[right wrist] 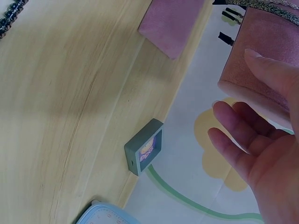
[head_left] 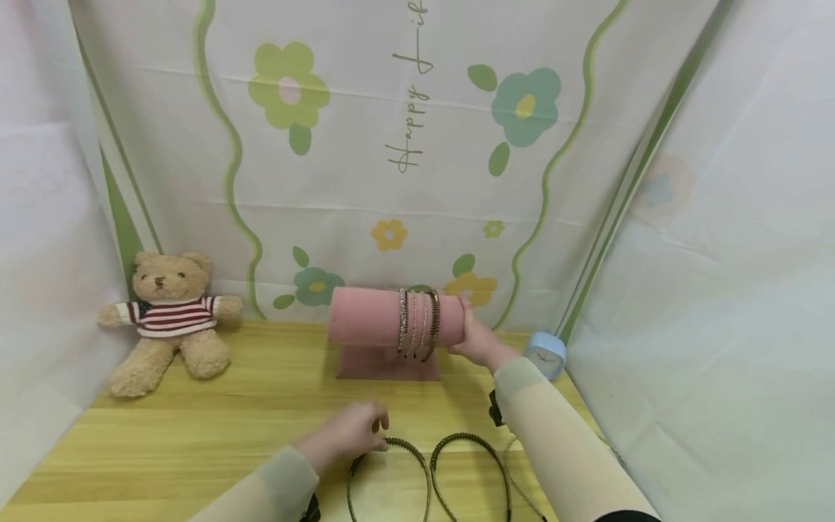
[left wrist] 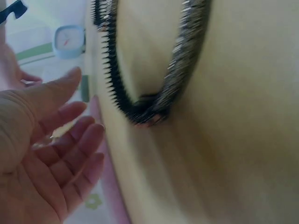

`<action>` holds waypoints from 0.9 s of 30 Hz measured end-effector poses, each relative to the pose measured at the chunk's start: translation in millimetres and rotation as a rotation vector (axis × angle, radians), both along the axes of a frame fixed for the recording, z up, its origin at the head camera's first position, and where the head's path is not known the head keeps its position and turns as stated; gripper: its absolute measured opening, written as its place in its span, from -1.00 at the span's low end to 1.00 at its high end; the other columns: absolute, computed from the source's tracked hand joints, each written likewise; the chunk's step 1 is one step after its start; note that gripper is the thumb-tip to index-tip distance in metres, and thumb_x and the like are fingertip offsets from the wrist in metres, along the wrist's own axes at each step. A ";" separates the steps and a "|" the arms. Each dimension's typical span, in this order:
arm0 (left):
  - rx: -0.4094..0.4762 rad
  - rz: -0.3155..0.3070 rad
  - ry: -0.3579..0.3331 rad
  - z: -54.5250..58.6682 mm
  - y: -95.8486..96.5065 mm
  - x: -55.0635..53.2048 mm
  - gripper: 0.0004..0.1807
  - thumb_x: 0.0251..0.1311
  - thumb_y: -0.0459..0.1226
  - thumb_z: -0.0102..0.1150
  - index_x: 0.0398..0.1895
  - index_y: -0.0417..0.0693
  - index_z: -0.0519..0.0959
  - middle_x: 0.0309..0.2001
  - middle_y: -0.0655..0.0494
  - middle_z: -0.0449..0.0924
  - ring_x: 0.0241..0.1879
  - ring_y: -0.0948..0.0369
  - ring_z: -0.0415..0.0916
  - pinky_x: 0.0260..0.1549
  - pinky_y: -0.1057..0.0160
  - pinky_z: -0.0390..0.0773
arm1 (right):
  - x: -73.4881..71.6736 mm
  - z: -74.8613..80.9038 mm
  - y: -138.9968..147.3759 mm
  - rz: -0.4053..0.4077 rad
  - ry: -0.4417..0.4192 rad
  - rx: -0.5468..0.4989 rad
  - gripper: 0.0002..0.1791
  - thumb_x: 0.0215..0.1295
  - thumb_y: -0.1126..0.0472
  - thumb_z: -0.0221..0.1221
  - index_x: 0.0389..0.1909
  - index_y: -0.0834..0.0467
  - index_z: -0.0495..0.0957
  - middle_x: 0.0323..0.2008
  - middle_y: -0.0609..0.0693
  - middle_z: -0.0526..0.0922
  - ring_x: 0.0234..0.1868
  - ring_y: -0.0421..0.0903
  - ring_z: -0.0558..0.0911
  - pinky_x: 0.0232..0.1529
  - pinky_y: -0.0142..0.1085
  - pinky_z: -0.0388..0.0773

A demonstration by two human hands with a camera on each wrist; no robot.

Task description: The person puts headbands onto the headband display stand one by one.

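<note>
A pink padded headband stand point(head_left: 365, 317) stands at the back of the table, with several headbands point(head_left: 414, 324) looped over its roll. My right hand point(head_left: 481, 341) holds the roll's right end; in the right wrist view its thumb point(right wrist: 271, 74) lies on the pink surface. Nearer the front, my left hand point(head_left: 349, 433) hovers at the top of a dark toothed headband point(head_left: 427, 471), fingers loosely bent and nothing in them. Beside that lies a second dark headband point(head_left: 502, 467), then a thin pale one point(head_left: 515, 482), partly hidden by my right sleeve.
A teddy bear point(head_left: 171, 319) in a striped shirt sits at the back left. At the back right stands a light blue clock point(head_left: 545, 355). The right wrist view shows a small grey-green frame point(right wrist: 144, 147) near the table's back edge. White printed cloth point(head_left: 417, 188) walls the table.
</note>
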State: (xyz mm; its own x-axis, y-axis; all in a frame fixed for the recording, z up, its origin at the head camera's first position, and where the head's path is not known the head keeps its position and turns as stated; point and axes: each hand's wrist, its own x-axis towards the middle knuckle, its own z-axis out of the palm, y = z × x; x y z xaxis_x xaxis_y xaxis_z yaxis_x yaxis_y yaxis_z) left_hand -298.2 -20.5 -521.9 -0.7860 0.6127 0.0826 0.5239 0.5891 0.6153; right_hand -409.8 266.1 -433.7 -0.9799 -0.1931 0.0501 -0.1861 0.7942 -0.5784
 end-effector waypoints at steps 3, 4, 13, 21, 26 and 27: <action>-0.026 0.064 -0.043 -7.2 3.5 3.5 -0.71 -0.01 -0.23 0.52 -0.31 -0.08 0.58 -0.44 0.23 0.46 -0.47 0.28 0.38 -0.47 0.22 0.45 | -0.8 -1.3 0.5 -0.001 -0.002 -0.008 0.41 0.05 0.40 0.44 0.56 -0.14 -0.49 0.36 0.38 0.24 0.27 0.24 0.40 0.25 0.05 0.35; -0.033 0.088 -0.047 -9.0 4.5 4.3 -0.71 -0.03 -0.23 0.52 -0.34 -0.06 0.56 -0.45 0.24 0.45 -0.47 0.27 0.37 -0.47 0.21 0.44 | -1.3 -1.7 0.5 -0.001 -0.005 -0.009 0.41 0.05 0.40 0.44 0.56 -0.14 -0.49 0.36 0.38 0.24 0.27 0.24 0.40 0.25 0.05 0.35; -0.033 0.161 -0.036 -21.2 9.9 3.5 -0.67 -0.03 -0.31 0.49 -0.56 0.04 0.42 -0.53 0.25 0.37 -0.54 0.24 0.30 -0.53 0.20 0.35 | -2.2 -1.7 0.7 0.004 -0.004 0.011 0.39 0.10 0.35 0.43 0.55 -0.17 -0.53 0.33 0.37 0.30 0.24 0.21 0.44 0.24 0.02 0.36; -0.001 0.202 -0.013 -20.9 -2.0 -5.3 -0.71 -0.04 -0.38 0.39 -0.56 0.04 0.41 -0.57 0.21 0.37 -0.58 0.23 0.30 -0.60 0.21 0.33 | -1.6 -1.4 0.9 0.015 0.001 0.008 0.40 0.12 0.34 0.42 0.54 -0.20 -0.55 0.30 0.37 0.35 0.17 0.20 0.50 0.18 0.01 0.42; 0.027 0.218 -0.017 -7.3 -12.3 -11.6 -0.75 -0.04 -0.45 0.32 -0.56 0.00 0.43 -0.55 0.19 0.40 -0.55 0.20 0.33 -0.58 0.20 0.37 | -0.1 -1.3 0.7 0.004 -0.002 0.004 0.40 0.11 0.36 0.43 0.54 -0.21 -0.54 0.29 0.35 0.36 0.17 0.18 0.50 0.17 -0.01 0.43; 0.033 0.221 -0.016 -4.4 -14.6 -12.7 -0.74 -0.02 -0.45 0.34 -0.56 0.00 0.44 -0.55 0.19 0.40 -0.54 0.20 0.33 -0.57 0.20 0.37 | 0.2 -1.4 0.7 0.005 -0.002 0.002 0.40 0.11 0.36 0.43 0.54 -0.20 -0.54 0.29 0.35 0.36 0.17 0.18 0.50 0.18 0.00 0.43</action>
State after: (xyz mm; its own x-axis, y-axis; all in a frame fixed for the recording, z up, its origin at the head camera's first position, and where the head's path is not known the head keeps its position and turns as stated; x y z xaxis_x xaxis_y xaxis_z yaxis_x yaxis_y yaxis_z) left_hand -310.9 -35.1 -526.3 -0.9024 0.4222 0.0863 0.3741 0.6682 0.6430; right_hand -409.5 266.8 -435.1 -0.9791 -0.1978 0.0480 -0.1887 0.7944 -0.5774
